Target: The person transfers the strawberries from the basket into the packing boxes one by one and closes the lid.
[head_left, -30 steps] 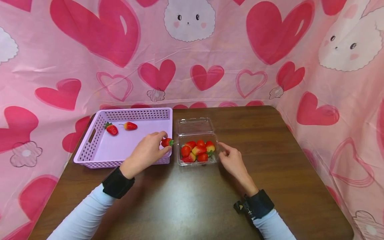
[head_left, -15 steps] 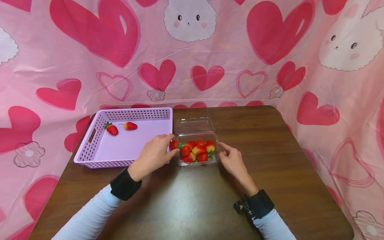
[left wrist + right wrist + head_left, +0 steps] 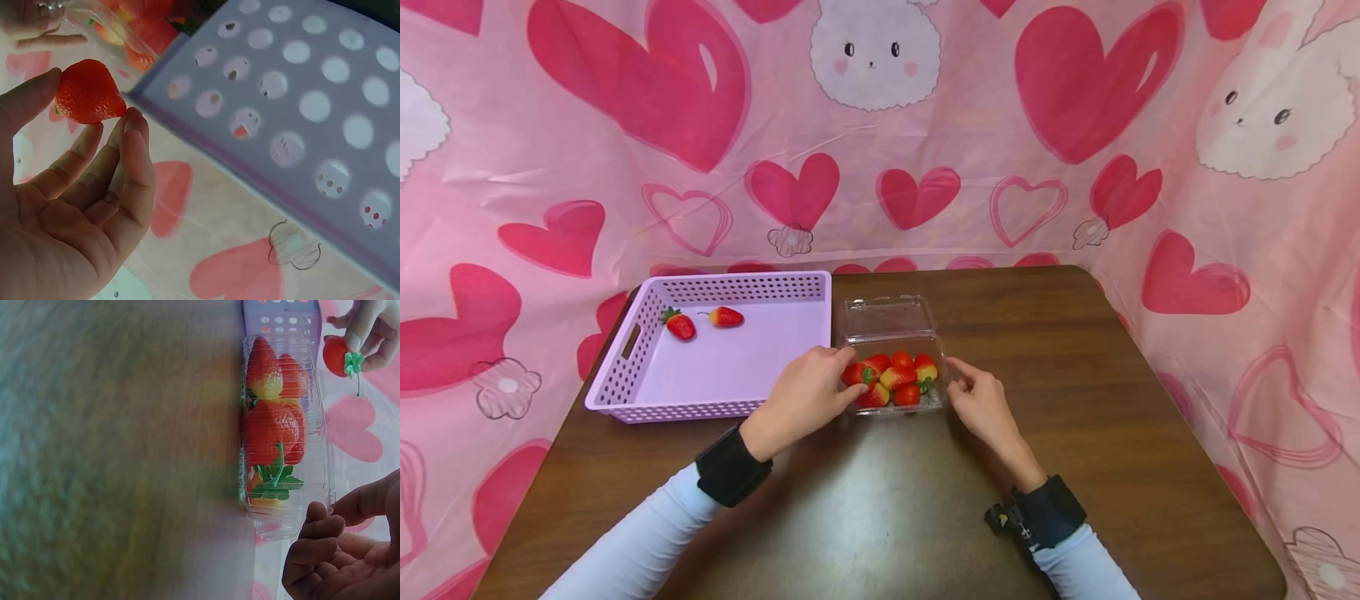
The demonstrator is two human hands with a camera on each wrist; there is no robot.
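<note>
In the head view my left hand [image 3: 805, 390] is over the left side of a clear plastic clamshell box [image 3: 925, 408]. Between its thumb and fingertips it pinches a red strawberry [image 3: 91, 92], whose green leaf cap [image 3: 354, 363] shows in the right wrist view. The box holds several red and yellowish strawberries [image 3: 898, 377], and its lid [image 3: 889, 317] is folded back. My right hand [image 3: 987, 410] is at the box's right side, where thumb and index finger pinch the rim [image 3: 331, 487] in the right wrist view.
A lilac perforated basket [image 3: 707, 410] stands left of the box. Inside it lie two strawberries, one with leaves [image 3: 680, 325] and one with a thin stem [image 3: 727, 317]. Both containers are on a brown wooden table [image 3: 880, 508], with a pink heart-print cloth [image 3: 985, 125] behind.
My left hand has carried the strawberry rightward from the basket's right edge to above the box's left side. The right hand has stayed at the rim.
</note>
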